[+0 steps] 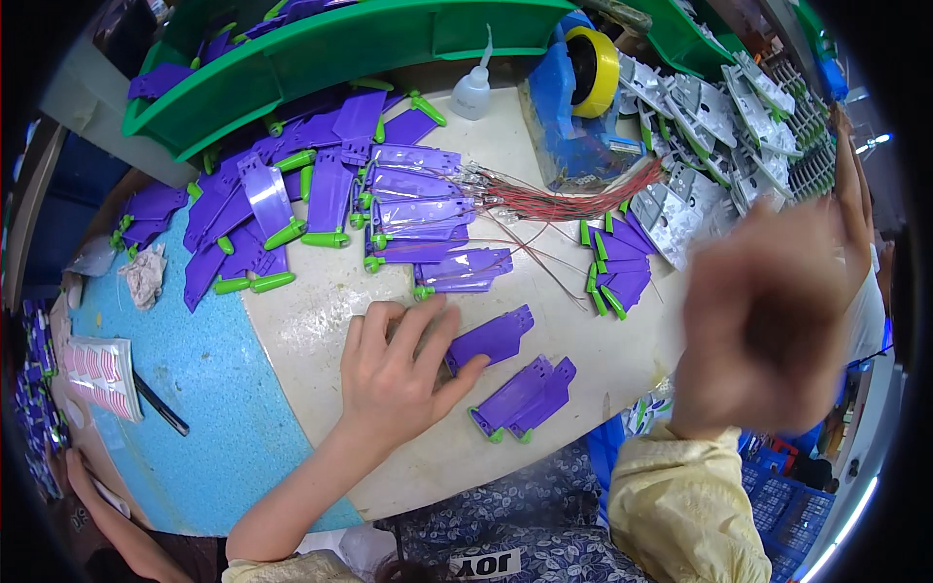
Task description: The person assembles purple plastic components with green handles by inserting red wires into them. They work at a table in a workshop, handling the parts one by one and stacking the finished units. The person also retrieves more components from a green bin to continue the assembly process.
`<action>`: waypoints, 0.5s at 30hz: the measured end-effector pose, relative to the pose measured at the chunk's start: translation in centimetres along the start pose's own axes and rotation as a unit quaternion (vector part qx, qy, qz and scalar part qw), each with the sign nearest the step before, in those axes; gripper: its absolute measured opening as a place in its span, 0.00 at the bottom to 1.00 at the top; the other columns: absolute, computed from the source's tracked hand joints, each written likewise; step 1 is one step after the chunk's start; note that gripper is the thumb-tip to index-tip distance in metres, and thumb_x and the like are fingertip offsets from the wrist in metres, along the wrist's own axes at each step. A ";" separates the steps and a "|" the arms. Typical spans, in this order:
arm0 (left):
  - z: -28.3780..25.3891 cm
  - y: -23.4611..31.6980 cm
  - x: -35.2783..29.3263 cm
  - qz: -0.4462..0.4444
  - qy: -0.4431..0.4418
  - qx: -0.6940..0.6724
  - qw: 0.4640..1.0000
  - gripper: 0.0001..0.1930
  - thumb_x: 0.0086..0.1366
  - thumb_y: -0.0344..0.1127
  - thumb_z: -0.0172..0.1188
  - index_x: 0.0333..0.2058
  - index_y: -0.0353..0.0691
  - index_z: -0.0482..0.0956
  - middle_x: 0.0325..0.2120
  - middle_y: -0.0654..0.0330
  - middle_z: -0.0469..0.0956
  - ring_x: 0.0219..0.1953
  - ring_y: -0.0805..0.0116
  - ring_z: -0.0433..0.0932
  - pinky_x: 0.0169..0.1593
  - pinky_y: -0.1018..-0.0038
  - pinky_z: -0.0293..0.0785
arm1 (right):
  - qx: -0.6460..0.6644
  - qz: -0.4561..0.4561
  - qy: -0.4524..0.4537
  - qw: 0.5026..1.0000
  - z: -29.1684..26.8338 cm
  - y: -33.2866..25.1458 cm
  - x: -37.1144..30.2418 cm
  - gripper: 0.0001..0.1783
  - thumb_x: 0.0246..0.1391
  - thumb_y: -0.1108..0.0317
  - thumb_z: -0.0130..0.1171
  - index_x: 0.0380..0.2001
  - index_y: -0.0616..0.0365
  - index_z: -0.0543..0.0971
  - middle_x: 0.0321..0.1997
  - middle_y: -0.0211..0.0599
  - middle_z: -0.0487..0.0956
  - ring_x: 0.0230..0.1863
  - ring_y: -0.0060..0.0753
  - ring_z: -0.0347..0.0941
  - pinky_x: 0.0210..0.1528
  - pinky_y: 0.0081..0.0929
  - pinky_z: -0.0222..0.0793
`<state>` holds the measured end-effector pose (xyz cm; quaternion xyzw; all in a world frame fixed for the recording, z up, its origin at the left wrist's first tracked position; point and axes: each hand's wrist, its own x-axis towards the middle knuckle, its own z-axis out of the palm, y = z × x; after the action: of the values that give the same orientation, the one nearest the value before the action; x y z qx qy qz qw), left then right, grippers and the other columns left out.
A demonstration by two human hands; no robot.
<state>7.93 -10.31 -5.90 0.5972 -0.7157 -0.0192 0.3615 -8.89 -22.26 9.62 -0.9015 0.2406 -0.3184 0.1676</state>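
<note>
My left hand (pixel 398 374) is low over the table with its fingers spread. Its thumb and index finger are beside a flat purple plastic part (pixel 494 337), whose near end they partly cover. Close by, two more purple parts with green ends (pixel 525 398) lie overlapping. Raised at the right, my right hand (pixel 758 330) is smeared by motion; its fingers and anything in them cannot be made out. Beyond my left hand, a row of purple parts with green tips (pixel 418 216) lies next to a bundle of red and black wires (pixel 573 199).
A green bin (pixel 340 53) stands at the back. Near it are a white squeeze bottle (pixel 473 92) and a blue tape dispenser (pixel 573 126) with yellow tape. Grey plastic parts (pixel 700 112) are piled right. A black pen (pixel 160 403) lies on the blue mat (pixel 214 389). Other people's arms show at both sides.
</note>
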 end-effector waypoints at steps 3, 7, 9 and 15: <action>0.0 0.1 -0.9 -0.027 -0.006 -0.029 0.999 0.18 0.50 0.35 0.72 0.41 0.38 0.83 0.42 0.57 0.78 0.35 0.61 0.74 0.37 0.69 0.75 | 0.046 0.025 -0.098 0.994 6.2 2.0 -4.8 0.08 0.50 0.78 0.65 0.34 0.60 0.79 0.31 0.41 0.74 0.24 0.44 0.73 0.27 0.39 0.71; 1.1 -0.1 -1.9 -0.084 -0.023 -0.140 0.986 0.26 0.48 0.28 0.72 0.49 0.37 0.77 0.42 0.54 0.77 0.39 0.57 0.77 0.40 0.65 0.76 | 0.117 0.087 -0.214 0.966 9.6 3.9 -7.6 0.05 0.52 0.77 0.61 0.32 0.63 0.76 0.34 0.45 0.76 0.29 0.53 0.77 0.30 0.42 0.72; 1.1 -0.5 -1.3 -0.099 -0.039 -0.182 0.978 0.33 0.47 0.22 0.73 0.54 0.35 0.71 0.42 0.50 0.77 0.43 0.54 0.79 0.42 0.62 0.78 | 0.135 0.073 -0.201 0.968 10.8 4.1 -7.1 0.05 0.48 0.77 0.62 0.30 0.65 0.78 0.32 0.45 0.78 0.29 0.53 0.77 0.32 0.43 0.73; 1.5 -0.9 -1.7 -0.154 -0.010 -0.257 0.954 0.32 0.48 0.27 0.78 0.52 0.33 0.73 0.44 0.50 0.80 0.41 0.63 0.83 0.45 0.71 0.82 | 0.229 0.210 -0.230 0.922 10.4 3.7 -6.7 0.04 0.47 0.79 0.64 0.29 0.68 0.83 0.24 0.47 0.79 0.25 0.46 0.76 0.29 0.36 0.71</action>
<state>7.90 -9.68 -8.25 0.5870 -0.5896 -0.2637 0.4881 -7.90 -20.17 -3.11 -0.8158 0.2993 -0.1063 0.4834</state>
